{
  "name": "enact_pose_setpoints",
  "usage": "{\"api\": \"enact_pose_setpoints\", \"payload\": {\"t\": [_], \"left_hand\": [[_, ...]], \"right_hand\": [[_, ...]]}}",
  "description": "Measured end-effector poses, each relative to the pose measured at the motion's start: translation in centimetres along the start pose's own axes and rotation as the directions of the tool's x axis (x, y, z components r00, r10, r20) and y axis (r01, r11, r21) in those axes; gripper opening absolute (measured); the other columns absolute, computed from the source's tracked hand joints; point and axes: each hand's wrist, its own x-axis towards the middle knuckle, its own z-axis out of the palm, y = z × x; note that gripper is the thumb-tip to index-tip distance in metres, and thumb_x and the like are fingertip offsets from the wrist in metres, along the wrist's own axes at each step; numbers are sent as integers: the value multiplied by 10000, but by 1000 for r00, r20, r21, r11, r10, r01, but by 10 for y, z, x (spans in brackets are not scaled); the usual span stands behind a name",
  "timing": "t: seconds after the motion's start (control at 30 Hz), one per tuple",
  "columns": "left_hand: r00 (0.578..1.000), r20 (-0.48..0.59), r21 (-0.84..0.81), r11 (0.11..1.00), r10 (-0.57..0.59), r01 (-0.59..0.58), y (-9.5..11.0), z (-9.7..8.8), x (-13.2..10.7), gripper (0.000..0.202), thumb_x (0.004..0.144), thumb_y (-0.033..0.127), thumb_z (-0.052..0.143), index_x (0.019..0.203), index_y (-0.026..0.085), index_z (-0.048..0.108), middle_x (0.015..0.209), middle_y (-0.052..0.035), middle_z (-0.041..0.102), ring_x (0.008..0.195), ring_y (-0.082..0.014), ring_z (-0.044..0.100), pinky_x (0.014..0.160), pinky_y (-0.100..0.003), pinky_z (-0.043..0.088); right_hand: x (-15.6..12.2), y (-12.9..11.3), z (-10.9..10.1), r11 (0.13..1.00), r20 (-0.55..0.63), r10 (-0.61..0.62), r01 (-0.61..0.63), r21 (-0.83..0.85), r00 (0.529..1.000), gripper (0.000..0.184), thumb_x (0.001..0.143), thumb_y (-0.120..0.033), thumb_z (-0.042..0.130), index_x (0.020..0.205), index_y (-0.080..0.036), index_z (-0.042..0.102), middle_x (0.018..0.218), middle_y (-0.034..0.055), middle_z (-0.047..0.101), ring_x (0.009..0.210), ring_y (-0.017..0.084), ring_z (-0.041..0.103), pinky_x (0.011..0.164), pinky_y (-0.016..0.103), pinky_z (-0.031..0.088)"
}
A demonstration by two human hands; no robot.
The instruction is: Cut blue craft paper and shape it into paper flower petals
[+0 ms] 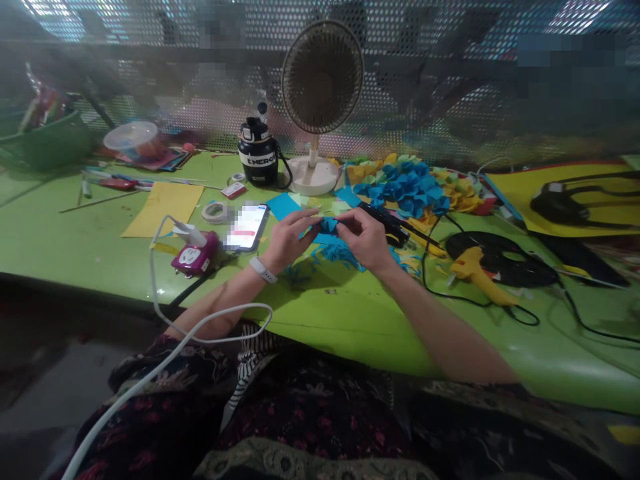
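My left hand [290,240] and my right hand [365,239] meet above the green table, their fingertips pinching a small folded piece of blue paper [327,225]. A black glue gun [385,223] sits just beyond my right hand, its body touching the hand; I cannot tell whether that hand grips it. Blue paper scraps [340,255] lie under my wrists. Behind the hands is a heap of folded blue paper pieces [405,187], with yellow ones [460,197] to its right. A smartphone [247,227] lies left of my left hand.
A yellow glue gun [475,273] and black cables lie to the right. A pink power socket [195,253] with a white cable, a tape roll [215,212], a yellow paper sheet [165,209], a black bottle [257,152] and a desk fan [323,87] stand around; the near table edge [300,327] runs below.
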Motion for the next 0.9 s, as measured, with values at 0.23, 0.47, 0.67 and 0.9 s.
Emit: {"api": "enact_pose_setpoints", "payload": {"t": [0.23,0.47,0.67,0.9], "left_hand": [[996,-1,-123,988,-90,89,6,-4,5,177,907,226,651,1063,186,723,1175,-115,738,1126,-219,688,998,-392,552],[857,305,-624,593,-415,509,14,2,6,352,887,256,669,1227,179,621,1047,-82,711,918,-167,699,829,-336,621],[804,321,-713,432,-501,553,17,3,8,320,857,195,695,1172,187,636,760,14,660,725,-103,660,781,-286,614],[792,363,-708,407,-491,577,16,3,8,394,844,193,718,1223,191,613,843,-14,713,773,-113,684,804,-286,595]], "right_hand": [[0,-6,-1,997,-49,20,-16,78,999,215,818,-409,693,886,-207,658,758,6,687,680,151,642,659,317,554],[1,-4,-2,988,7,59,-60,139,998,163,807,-344,691,888,-208,655,759,10,674,687,159,644,672,332,572],[2,-6,-5,998,88,9,-14,55,996,186,807,-303,671,973,-220,684,898,30,706,782,185,672,752,371,586],[0,-6,-5,995,44,-101,102,-12,994,179,843,-276,630,992,-259,726,1066,53,696,982,223,676,824,399,594]]}}
